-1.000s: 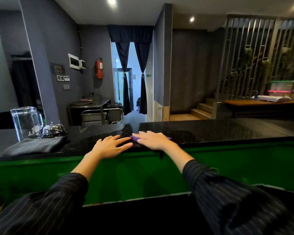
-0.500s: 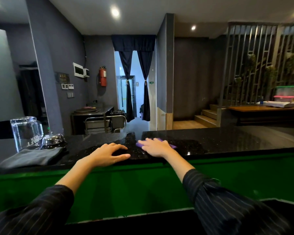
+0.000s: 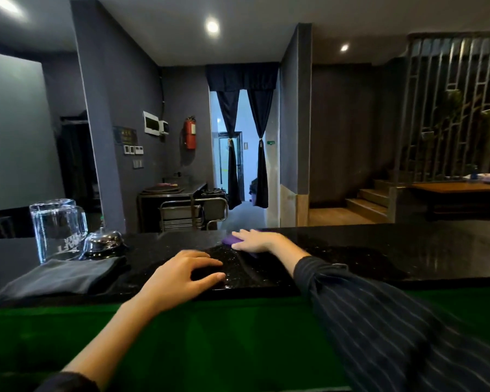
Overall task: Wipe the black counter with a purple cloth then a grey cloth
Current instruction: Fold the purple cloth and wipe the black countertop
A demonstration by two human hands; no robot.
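The black speckled counter [image 3: 379, 250] runs across the view above a green front panel. My right hand [image 3: 256, 239] lies flat near the counter's far edge and presses down on the purple cloth [image 3: 229, 239], which shows only at the fingertips. My left hand [image 3: 181, 275] rests on the counter's near edge with its fingers curled and nothing in it. A folded grey cloth [image 3: 60, 275] lies on the counter to the left, apart from both hands.
A glass pitcher [image 3: 55, 227] and a metal service bell [image 3: 104, 244] stand behind the grey cloth at the left. Beyond the counter are a steel trolley [image 3: 193, 210], a curtained doorway and steps at the right.
My right hand has pushed the purple cloth away from me toward the counter's far edge. My left hand has stayed at the near edge. The camera has come closer to the counter.
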